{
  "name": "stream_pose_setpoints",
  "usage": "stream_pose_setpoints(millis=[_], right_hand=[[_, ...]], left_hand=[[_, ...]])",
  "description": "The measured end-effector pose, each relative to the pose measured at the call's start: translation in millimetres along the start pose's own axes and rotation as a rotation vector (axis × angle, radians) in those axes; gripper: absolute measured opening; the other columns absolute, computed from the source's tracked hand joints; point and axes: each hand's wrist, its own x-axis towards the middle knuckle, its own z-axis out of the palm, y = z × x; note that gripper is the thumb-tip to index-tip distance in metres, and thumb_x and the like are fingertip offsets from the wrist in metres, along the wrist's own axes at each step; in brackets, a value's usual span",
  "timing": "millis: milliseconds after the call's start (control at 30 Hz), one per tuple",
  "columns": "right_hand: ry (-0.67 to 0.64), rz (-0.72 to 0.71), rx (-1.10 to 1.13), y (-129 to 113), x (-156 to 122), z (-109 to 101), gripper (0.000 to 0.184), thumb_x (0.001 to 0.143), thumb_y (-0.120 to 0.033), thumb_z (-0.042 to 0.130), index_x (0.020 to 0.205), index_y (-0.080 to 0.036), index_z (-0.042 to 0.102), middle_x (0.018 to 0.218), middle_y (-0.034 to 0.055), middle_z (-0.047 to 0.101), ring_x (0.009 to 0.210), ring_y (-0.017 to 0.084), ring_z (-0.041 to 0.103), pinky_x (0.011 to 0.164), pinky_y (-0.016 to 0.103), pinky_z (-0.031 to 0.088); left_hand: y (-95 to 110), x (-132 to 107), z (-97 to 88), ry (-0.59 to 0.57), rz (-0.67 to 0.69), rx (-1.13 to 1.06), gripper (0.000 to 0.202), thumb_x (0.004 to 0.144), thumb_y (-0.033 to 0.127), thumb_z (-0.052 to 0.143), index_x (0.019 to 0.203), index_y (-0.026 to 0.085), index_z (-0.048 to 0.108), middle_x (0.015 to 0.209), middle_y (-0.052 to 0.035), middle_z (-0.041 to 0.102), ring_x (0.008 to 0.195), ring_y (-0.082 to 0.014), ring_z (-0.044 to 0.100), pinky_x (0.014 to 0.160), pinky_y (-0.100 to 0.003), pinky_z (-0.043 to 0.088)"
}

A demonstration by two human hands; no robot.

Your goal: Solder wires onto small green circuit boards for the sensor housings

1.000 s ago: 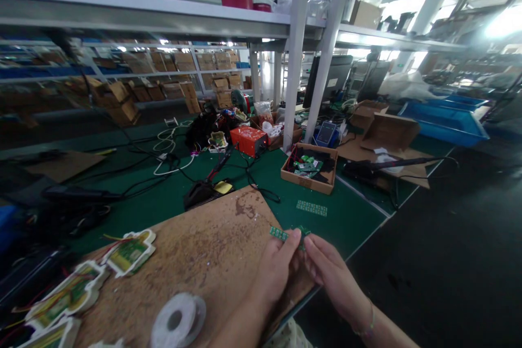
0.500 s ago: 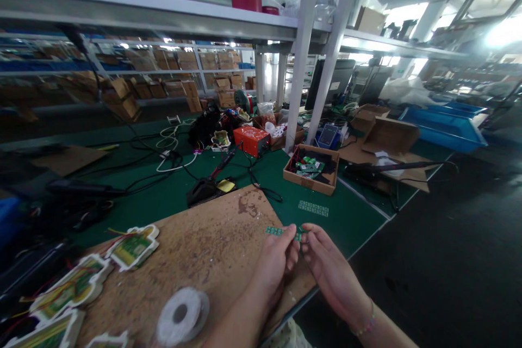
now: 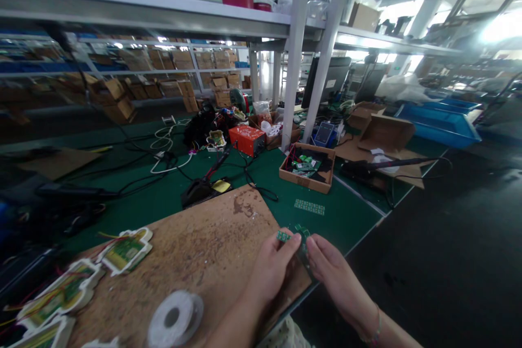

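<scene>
My left hand (image 3: 277, 261) is closed, pinching a small green circuit board strip (image 3: 283, 236) between thumb and fingers. Close beside it, my right hand (image 3: 330, 266) is closed too, its fingertips at a small green circuit board piece (image 3: 302, 230). The piece sits at an angle between the two hands, and whether it still joins the strip cannot be made out. Both hands are over the right corner of a brown work board (image 3: 207, 234). Beyond them, another circuit board strip (image 3: 310, 207) lies flat on the green mat (image 3: 350, 217).
A solder wire spool (image 3: 173, 318) and white housings with wired boards (image 3: 126, 250) lie at left. Behind are a soldering iron stand (image 3: 198, 191), an orange-red box (image 3: 247, 140) and a cardboard tray (image 3: 305, 178) of boards. A shelf post (image 3: 292, 60) rises behind the tray.
The hands have moved slightly apart, the right one lower. The green piece between them has tilted away from the strip's line. The whole view has shifted a little.
</scene>
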Motion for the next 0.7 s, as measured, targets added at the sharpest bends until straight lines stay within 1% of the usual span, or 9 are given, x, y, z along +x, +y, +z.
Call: stream_pose_setpoints(millis=[67,167,233,333,400,500,600,633,700], right_hand=[[0.006,0.003,0.009,0.6,-0.2,-2.8,0.054,0.084,-0.073,0.068,0.082,-0.021,0.055,0.069,-0.0065,0.037,0.059,0.007,0.027,0.053,0.023,0.021],[-0.007,0.002,0.028,4.6,1.3,-2.6,0.055,0.084,-0.074,0.067,0.081,-0.020,0.057,0.066,-0.0064,0.037,0.058,0.007,0.025,0.052,0.024,0.018],[-0.016,-0.010,0.046,7.8,2.8,0.5,0.056,0.085,-0.074,0.066,0.077,-0.019,0.057,0.064,-0.0058,0.038,0.057,0.008,0.025,0.052,0.025,0.018],[-0.025,-0.028,0.093,10.6,5.3,8.5,0.058,0.087,-0.073,0.063,0.072,-0.018,0.056,0.063,-0.0040,0.043,0.058,0.008,0.028,0.054,0.026,0.021],[-0.025,-0.020,0.135,10.7,7.3,14.0,0.056,0.088,-0.073,0.062,0.076,-0.018,0.057,0.065,-0.0026,0.048,0.058,0.009,0.032,0.055,0.026,0.023],[-0.020,0.012,0.190,9.0,9.7,19.0,0.055,0.089,-0.073,0.061,0.082,-0.019,0.058,0.068,-0.0016,0.050,0.059,0.010,0.037,0.055,0.026,0.026],[-0.027,0.035,0.267,6.0,9.6,19.2,0.052,0.087,-0.071,0.065,0.082,-0.020,0.058,0.074,-0.0006,0.053,0.065,0.011,0.045,0.059,0.026,0.035],[-0.017,0.045,0.276,4.8,9.0,18.7,0.052,0.086,-0.071,0.067,0.082,-0.019,0.058,0.075,-0.0007,0.053,0.066,0.011,0.046,0.060,0.026,0.036],[0.023,0.065,0.239,2.4,7.6,18.1,0.054,0.083,-0.073,0.069,0.081,-0.020,0.058,0.072,-0.0021,0.051,0.063,0.010,0.043,0.056,0.024,0.032]], left_hand=[[1.9,-0.7,0.6,-0.006,-0.030,0.004,0.051,0.080,0.066,0.075,0.074,0.019,0.055,0.052,0.0074,0.046,0.046,-0.0083,0.038,0.047,-0.022,0.027],[2.3,-2.0,2.0,-0.031,-0.059,0.017,0.050,0.078,0.063,0.078,0.074,0.017,0.058,0.052,0.0045,0.054,0.043,-0.0079,0.042,0.045,-0.021,0.028],[2.2,-2.1,1.3,-0.046,-0.075,0.011,0.049,0.078,0.061,0.078,0.071,0.016,0.059,0.051,0.0028,0.056,0.042,-0.0072,0.043,0.045,-0.020,0.028],[2.4,-0.7,-1.3,-0.056,-0.118,-0.028,0.049,0.077,0.061,0.077,0.071,0.016,0.059,0.051,0.0026,0.056,0.039,-0.0058,0.040,0.042,-0.020,0.022],[2.3,0.8,-2.2,-0.046,-0.136,-0.056,0.050,0.076,0.063,0.077,0.075,0.016,0.059,0.052,0.0036,0.055,0.039,-0.0055,0.038,0.041,-0.019,0.021],[0.7,2.3,0.0,-0.008,-0.111,-0.071,0.053,0.075,0.066,0.077,0.075,0.018,0.055,0.053,0.0054,0.053,0.041,-0.0055,0.039,0.042,-0.018,0.024],[-1.3,1.6,4.8,0.026,-0.061,-0.057,0.056,0.077,0.070,0.076,0.072,0.018,0.054,0.054,0.0044,0.055,0.044,-0.0071,0.046,0.045,-0.019,0.029],[-1.6,1.0,6.2,0.033,-0.048,-0.051,0.057,0.078,0.071,0.075,0.072,0.018,0.054,0.055,0.0040,0.055,0.046,-0.0077,0.047,0.046,-0.019,0.030],[-1.4,-0.3,8.0,0.042,-0.028,-0.041,0.058,0.079,0.072,0.074,0.070,0.019,0.054,0.055,0.0042,0.054,0.046,-0.0080,0.046,0.047,-0.020,0.031]])
